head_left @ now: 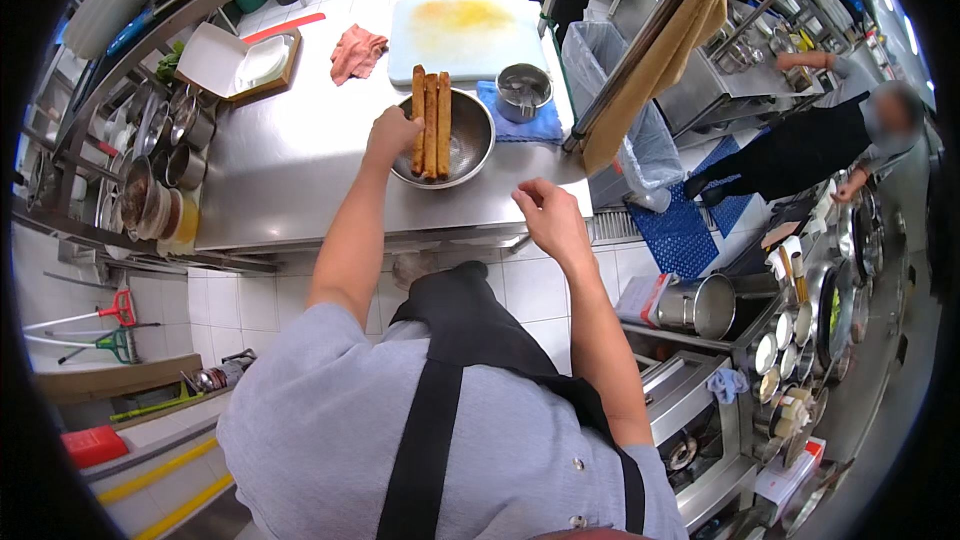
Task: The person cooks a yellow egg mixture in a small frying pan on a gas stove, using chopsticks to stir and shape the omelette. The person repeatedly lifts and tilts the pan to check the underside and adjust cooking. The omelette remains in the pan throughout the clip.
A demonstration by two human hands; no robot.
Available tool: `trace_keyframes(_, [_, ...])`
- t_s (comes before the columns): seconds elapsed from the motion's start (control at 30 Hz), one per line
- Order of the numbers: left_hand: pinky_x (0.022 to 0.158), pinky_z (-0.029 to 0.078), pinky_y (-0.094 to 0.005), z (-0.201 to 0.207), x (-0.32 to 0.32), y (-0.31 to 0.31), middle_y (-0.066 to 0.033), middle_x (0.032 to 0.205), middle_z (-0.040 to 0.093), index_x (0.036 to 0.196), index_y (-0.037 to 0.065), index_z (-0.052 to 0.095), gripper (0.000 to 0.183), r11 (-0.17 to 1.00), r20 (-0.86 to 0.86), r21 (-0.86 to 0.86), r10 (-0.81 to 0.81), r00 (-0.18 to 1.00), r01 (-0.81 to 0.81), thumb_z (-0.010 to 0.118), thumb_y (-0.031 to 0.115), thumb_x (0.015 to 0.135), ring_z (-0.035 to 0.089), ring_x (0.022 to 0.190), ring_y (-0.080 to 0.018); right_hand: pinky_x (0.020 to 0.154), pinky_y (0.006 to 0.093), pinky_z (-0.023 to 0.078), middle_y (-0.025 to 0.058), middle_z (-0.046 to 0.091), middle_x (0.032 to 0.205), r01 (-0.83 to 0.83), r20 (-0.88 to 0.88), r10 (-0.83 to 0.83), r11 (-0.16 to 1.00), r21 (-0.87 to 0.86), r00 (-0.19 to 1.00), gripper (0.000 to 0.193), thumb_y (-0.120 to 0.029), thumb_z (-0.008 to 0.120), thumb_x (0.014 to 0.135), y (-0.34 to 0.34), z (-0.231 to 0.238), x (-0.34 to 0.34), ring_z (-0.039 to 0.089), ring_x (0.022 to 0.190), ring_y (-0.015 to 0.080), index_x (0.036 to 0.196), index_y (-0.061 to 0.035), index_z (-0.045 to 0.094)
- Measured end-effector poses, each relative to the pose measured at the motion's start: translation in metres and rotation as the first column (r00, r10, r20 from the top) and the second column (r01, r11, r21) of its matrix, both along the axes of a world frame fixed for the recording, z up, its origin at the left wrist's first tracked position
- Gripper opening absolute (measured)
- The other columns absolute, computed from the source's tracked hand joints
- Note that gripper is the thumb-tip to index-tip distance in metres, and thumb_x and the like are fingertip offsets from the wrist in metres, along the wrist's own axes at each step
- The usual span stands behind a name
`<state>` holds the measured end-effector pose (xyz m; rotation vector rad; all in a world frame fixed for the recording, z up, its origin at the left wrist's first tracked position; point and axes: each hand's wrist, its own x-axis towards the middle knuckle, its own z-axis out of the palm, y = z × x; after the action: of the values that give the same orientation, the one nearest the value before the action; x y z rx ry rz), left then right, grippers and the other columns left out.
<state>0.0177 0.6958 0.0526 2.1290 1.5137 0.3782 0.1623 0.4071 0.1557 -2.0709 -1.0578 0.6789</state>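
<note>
Three long golden-brown fried rolls (431,125) stand side by side in a round metal bowl (483,140), their far ends reaching past its rim. My left hand (393,132) is at the bowl's left side, fingers closed on the leftmost roll (418,100). My right hand (553,220) hovers by the front right edge of the steel table (290,175), apart from the bowl; its fingers are loosely bent and nothing shows in them. Right of the bowl, a small metal pot (523,92) sits on a folded blue cloth (545,128).
Behind the bowl lies a white cutting board (400,40) with yellow stains. A pink cloth (357,53) and an open cardboard box (225,60) are to its left. A lined bin (640,130) and hanging brown towel (700,30) flank the right. Another person (800,145) works at far right.
</note>
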Motion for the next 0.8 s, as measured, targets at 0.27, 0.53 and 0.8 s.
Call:
trace_keyframes(0.27, [0.047,0.045,-0.028,-0.041,0.0,0.033,-0.0078,0.076,0.061,0.098,-0.005,0.058,0.046,0.905,0.337,-0.409,0.03,0.941,0.118,0.072,0.034,0.076,0.056,0.058,-0.015,0.085,0.039,0.048,0.0222,0.065,0.103,0.025,0.04,-0.027,0.999,0.047,0.999,0.046,-0.027,0.068,0.079,0.155,-0.073,-0.023,0.062,0.098,0.035,0.111,0.0046,0.059])
trace_keyframes(0.53, [0.079,0.049,-0.036,-0.034,0.014,0.044,-0.0162,0.099,0.064,0.112,-0.003,0.056,0.045,0.851,0.375,-0.46,-0.074,0.924,0.255,0.069,0.022,0.077,0.063,0.09,-0.0243,0.082,0.0393,0.049,0.0239,0.065,0.096,0.192,-0.154,-0.194,0.981,-0.026,0.969,0.041,-0.028,0.071,0.071,0.223,-0.116,-0.011,0.064,0.094,0.0348,0.097,0.003,0.064])
trace_keyframes(0.8, [0.085,0.047,-0.0481,0.058,0.115,0.189,-0.01,0.106,0.06,0.117,0.008,0.053,0.037,0.669,0.292,-0.638,-0.246,0.924,0.38,0.062,0.019,0.083,0.059,0.099,-0.0276,0.083,0.0426,0.051,0.0253,0.066,0.09,0.396,-0.286,-0.374,0.918,0.024,0.882,0.03,-0.02,0.067,0.07,0.346,-0.071,0.059,0.064,0.095,0.0375,0.089,0.0033,0.068])
